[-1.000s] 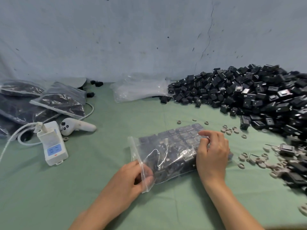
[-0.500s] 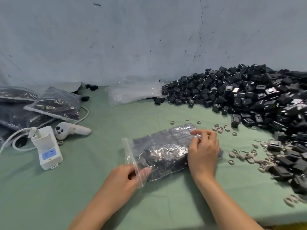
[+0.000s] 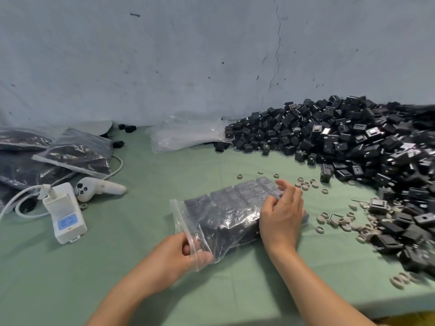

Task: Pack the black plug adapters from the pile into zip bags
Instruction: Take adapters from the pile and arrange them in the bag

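Filled zip bag (image 3: 231,209) lies flat on the green table (image 3: 141,267), middle foreground, long axis running diagonally from near-left to far-right; its clear open mouth end points toward the near-left, closed bottom toward the far-right. Black adapters inside sit in rows, packed flat. Left hand (image 3: 175,256) grips the near corner of the mouth strip, thumb on top, fingers curled under, pinched closed on the plastic. Right hand (image 3: 281,218) rests palm-down on the bag's far-right end, fingers (image 3: 286,188) bent and slightly spread, tips pressing the top of the bag at its far edge; whether it grips the plastic or only pushes down, cannot tell. Big pile of black plug adapters (image 3: 353,147) fills the right side against the wall (image 3: 188,55), well apart from the bag. Small grey rings (image 3: 306,184) scattered between pile and bag, some just beside the right hand. Empty clear bags (image 3: 188,135) lie by the wall, touching the pile's left edge. Filled bags (image 3: 73,154) stacked at far left. White controller (image 3: 98,188) and white charger box (image 3: 64,212) with cable left of the bag.
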Demonstrator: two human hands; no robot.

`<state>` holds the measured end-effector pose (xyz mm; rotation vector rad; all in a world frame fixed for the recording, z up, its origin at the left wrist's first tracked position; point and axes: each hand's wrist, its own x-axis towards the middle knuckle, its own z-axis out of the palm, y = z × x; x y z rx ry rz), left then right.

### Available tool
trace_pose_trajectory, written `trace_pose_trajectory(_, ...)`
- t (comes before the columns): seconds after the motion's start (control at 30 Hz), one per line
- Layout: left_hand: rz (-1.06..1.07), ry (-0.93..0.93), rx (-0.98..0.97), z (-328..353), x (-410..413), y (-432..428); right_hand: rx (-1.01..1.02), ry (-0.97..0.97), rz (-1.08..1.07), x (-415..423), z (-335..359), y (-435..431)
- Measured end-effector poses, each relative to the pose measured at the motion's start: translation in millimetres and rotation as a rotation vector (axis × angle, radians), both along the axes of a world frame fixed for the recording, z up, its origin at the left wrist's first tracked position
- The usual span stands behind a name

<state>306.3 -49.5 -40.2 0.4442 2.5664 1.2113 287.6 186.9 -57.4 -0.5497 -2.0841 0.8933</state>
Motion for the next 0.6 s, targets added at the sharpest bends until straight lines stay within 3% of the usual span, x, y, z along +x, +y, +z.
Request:
trace_pose_trajectory(0.23, -0.050, -0.066, 0.127, 2.0, 0.1, -7.8, 0.004, -0.002, -0.007, -2.3, -1.3, 0.6)
trace_pose_trajectory(0.47, 0.043, 0.063, -0.058, -2.6, -2.2, -7.9, -0.002, 0.003, -0.010, -2.3, -1.8, 1.2)
trace_pose_trajectory(0.6, -0.080, -0.049, 0.068, 7.9, -2.7, -18.6, -0.083, 0.036, -0.005, -0.4, -1.3, 1.5)
